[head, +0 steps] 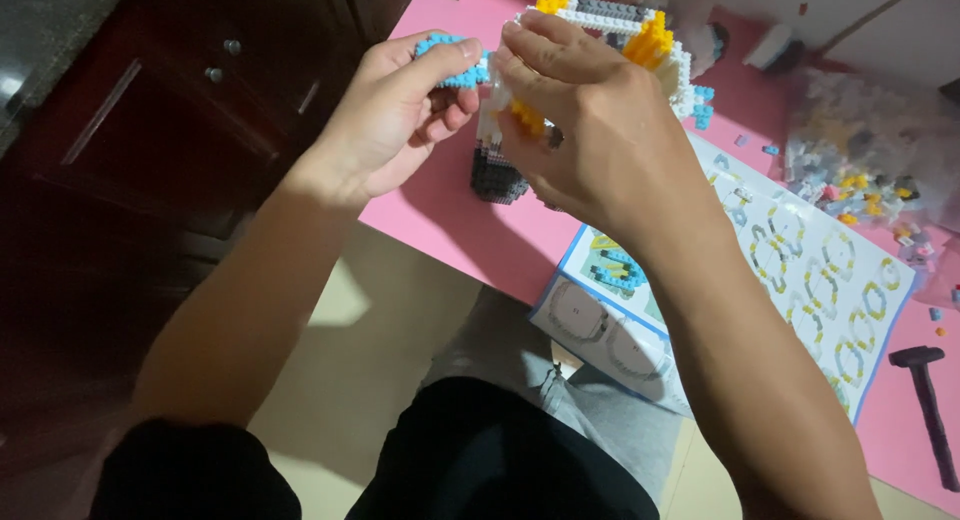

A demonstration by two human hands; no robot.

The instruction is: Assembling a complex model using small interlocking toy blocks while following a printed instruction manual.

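A small-brick model [640,35] of white, grey, yellow and light blue pieces is held over the pink table [470,215]. My left hand [400,115] pinches its light blue part [455,65] between thumb and fingers. My right hand [590,130] closes over the model's middle, fingertips pressing on the white and yellow bricks, and hides much of it. A dark grey and white lower section [495,170] of the model hangs just above the table.
An open instruction sheet [800,270] lies on the table and overhangs its edge. Clear bags of loose small bricks [865,160] sit at the right. A small black hammer tool [930,400] lies near the right edge. A dark wooden cabinet [160,110] stands at left.
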